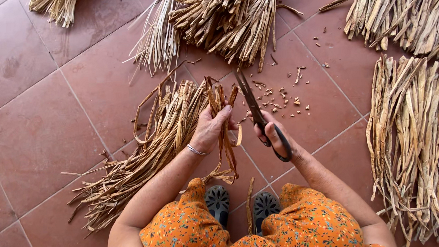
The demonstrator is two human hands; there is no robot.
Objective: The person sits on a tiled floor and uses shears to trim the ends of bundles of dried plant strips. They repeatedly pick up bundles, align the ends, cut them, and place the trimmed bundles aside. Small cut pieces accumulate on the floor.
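Head view: left hand [210,128] grips dried strips [222,116], right hand [272,134] holds scissors [257,111] — leaf piles [413,143] surround.

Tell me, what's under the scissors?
Under the scissors lie red floor tiles with small dry leaf scraps. The right hand covers the handles, so the floor below them is hidden.

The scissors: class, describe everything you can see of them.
The scissors are long, dark metal, with narrow blades that look closed, pointing up and away over the tiled floor. The right hand grips their dark loop handles. Their blades lie beside the dried leaf strips held in the left hand.
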